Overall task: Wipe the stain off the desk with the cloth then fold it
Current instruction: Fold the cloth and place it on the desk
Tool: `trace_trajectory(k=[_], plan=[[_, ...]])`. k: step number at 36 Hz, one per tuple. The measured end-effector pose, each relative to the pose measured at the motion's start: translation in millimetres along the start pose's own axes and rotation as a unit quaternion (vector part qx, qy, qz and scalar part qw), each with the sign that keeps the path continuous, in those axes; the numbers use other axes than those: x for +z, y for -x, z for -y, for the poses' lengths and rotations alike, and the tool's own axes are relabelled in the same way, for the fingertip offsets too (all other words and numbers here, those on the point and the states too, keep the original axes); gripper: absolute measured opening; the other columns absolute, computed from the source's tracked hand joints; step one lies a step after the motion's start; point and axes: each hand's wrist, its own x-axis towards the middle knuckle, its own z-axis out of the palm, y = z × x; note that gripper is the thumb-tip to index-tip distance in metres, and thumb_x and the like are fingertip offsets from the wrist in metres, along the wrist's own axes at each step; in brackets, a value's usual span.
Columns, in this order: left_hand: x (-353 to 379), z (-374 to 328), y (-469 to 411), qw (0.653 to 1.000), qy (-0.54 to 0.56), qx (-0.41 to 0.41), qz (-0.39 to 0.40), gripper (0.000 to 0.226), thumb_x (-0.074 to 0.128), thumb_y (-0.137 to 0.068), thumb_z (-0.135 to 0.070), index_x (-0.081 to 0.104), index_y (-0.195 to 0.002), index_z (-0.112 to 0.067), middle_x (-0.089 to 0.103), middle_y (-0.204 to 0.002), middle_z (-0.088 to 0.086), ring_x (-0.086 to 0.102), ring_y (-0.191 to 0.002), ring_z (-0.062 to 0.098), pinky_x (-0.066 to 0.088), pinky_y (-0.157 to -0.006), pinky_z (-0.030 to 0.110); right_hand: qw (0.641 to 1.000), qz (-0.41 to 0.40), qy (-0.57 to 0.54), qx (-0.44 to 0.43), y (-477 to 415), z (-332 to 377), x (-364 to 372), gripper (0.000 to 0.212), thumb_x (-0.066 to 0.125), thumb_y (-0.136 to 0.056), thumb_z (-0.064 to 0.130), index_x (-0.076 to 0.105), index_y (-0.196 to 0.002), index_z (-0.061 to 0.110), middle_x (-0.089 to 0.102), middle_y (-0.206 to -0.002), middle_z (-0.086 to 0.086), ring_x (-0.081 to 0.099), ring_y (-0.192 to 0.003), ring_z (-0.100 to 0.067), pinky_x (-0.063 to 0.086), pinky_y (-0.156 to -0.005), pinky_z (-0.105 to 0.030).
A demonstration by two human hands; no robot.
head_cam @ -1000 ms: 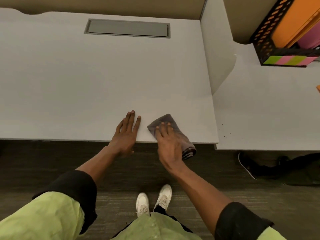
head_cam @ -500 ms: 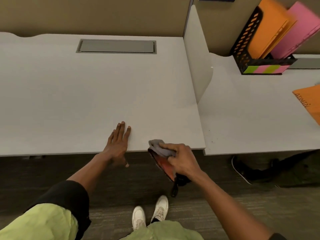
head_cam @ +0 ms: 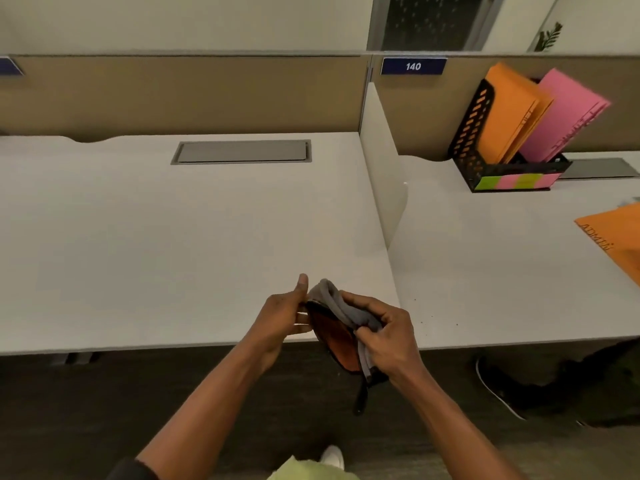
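Note:
The cloth [head_cam: 337, 318], grey outside with an orange inner side, hangs bunched in the air over the front edge of the white desk [head_cam: 173, 244]. My right hand [head_cam: 388, 336] is closed around its right part. My left hand [head_cam: 280, 318] pinches its upper left edge, thumb up. A dark strip of the cloth dangles below the desk edge. I see no stain on the desk near the hands.
A white divider panel [head_cam: 381, 174] separates this desk from the right-hand desk [head_cam: 485, 271]. There stand a black file rack [head_cam: 474, 133] with orange and pink folders, and an orange envelope [head_cam: 616, 237]. A grey cable hatch [head_cam: 242, 151] lies at the back. Someone's dark shoe [head_cam: 495, 386] sits under the right-hand desk.
My right hand lifted the cloth off the desk and over the front edge. My left hand left the desk surface and took hold of the cloth. The view tilted upward.

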Motion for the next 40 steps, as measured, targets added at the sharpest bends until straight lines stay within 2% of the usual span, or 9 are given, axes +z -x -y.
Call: trace_trajectory(k=[5, 8, 11, 15, 20, 22, 29, 33, 40], plan=[[6.7, -9.3, 10.5, 0.996, 0.080, 0.018, -0.034, 0.033, 0.079, -0.097, -0.041, 0.086, -0.101, -0.009, 0.085, -0.100, 0.008, 0.082, -0.099, 0.025, 0.065, -0.079, 0.029, 1.000, -0.011, -0.011, -0.023, -3.2, 0.4, -0.3, 0.074, 0.065, -0.082, -0.014, 0.070, -0.130, 0.042, 0.072, -0.127, 0.023, 0.065, -0.124, 0.001, 0.055, -0.100, -0.018], [10.3, -12.2, 16.6, 0.992, 0.117, 0.010, -0.054, 0.016, 0.079, -0.099, -0.016, 0.083, -0.105, -0.002, 0.085, -0.100, 0.012, 0.083, -0.098, 0.026, 0.065, -0.075, 0.026, 1.000, 0.000, -0.017, -0.025, -6.3, 1.8, 1.8, 0.072, 0.067, -0.081, -0.013, 0.070, -0.129, 0.040, 0.073, -0.126, 0.021, 0.066, -0.123, -0.001, 0.057, -0.099, -0.021], [12.4, -14.8, 20.7, 0.986, 0.132, 0.019, -0.097, 0.009, 0.078, -0.099, -0.006, 0.081, -0.106, -0.001, 0.085, -0.096, 0.010, 0.084, -0.091, 0.021, 0.066, -0.073, 0.025, 0.999, 0.005, 0.002, -0.036, -9.9, 5.4, 6.7, 0.066, 0.073, -0.080, -0.002, 0.067, -0.125, 0.048, 0.073, -0.118, 0.027, 0.068, -0.115, 0.002, 0.059, -0.094, -0.019], [8.0, -20.5, 23.8, 0.980, 0.154, 0.030, -0.123, 0.010, 0.078, -0.097, -0.001, 0.080, -0.107, -0.003, 0.085, -0.094, 0.008, 0.084, -0.091, 0.020, 0.067, -0.076, 0.027, 0.998, 0.021, 0.016, -0.053, -16.8, 10.5, 17.2, 0.052, 0.085, -0.084, 0.022, 0.068, -0.132, 0.029, 0.074, -0.118, 0.019, 0.068, -0.113, -0.002, 0.058, -0.096, -0.020], [-12.5, -26.4, 23.6, 0.980, 0.124, 0.069, -0.140, 0.016, 0.078, -0.097, 0.001, 0.081, -0.109, -0.009, 0.086, -0.097, 0.005, 0.084, -0.095, 0.019, 0.068, -0.082, 0.029, 0.997, -0.005, -0.006, -0.073, -28.8, 29.5, 36.8, 0.039, 0.084, -0.087, 0.040, 0.073, -0.124, 0.036, 0.074, -0.114, 0.025, 0.069, -0.110, 0.001, 0.053, -0.090, -0.010], [-23.8, -29.3, 22.0, 0.980, 0.103, 0.081, -0.148, 0.016, 0.079, -0.097, -0.002, 0.081, -0.107, -0.015, 0.086, -0.097, 0.002, 0.084, -0.094, 0.016, 0.068, -0.085, 0.030, 0.998, -0.015, -0.009, -0.068, -37.2, 35.9, 45.4, 0.031, 0.083, -0.087, 0.040, 0.075, -0.118, 0.040, 0.076, -0.109, 0.026, 0.071, -0.106, 0.002, 0.055, -0.088, -0.010], [-78.9, -40.7, 12.2, 0.975, 0.031, 0.129, -0.179, 0.018, 0.080, -0.097, -0.008, 0.083, -0.105, -0.023, 0.085, -0.095, -0.002, 0.082, -0.093, 0.013, 0.065, -0.078, 0.023, 0.998, -0.048, -0.006, -0.046, -78.6, 53.5, 72.9, 0.015, 0.082, -0.089, 0.036, 0.080, -0.102, 0.029, 0.078, -0.093, 0.016, 0.074, -0.091, -0.008, 0.063, -0.081, -0.030], [-123.3, -52.5, 2.3, 0.968, -0.013, 0.137, -0.212, 0.020, 0.079, -0.099, -0.009, 0.082, -0.105, -0.028, 0.084, -0.095, -0.008, 0.080, -0.090, 0.010, 0.063, -0.080, 0.025, 0.996, -0.074, -0.010, -0.045, -108.1, 62.7, 90.0, 0.008, 0.084, -0.087, 0.028, 0.076, -0.086, 0.029, 0.076, -0.081, 0.013, 0.072, -0.080, -0.009, 0.059, -0.070, -0.021], [-215.2, -81.4, -28.2, 0.933, -0.120, 0.167, -0.294, 0.017, 0.080, -0.097, -0.011, 0.079, -0.106, -0.025, 0.080, -0.099, -0.013, 0.074, -0.094, 0.007, 0.051, -0.074, 0.018, 0.995, -0.092, -0.035, -0.032, -172.5, 84.9, 137.0, 0.012, 0.085, -0.086, 0.023, 0.077, -0.089, 0.031, 0.079, -0.084, 0.014, 0.074, -0.081, -0.007, 0.056, -0.070, -0.014]])
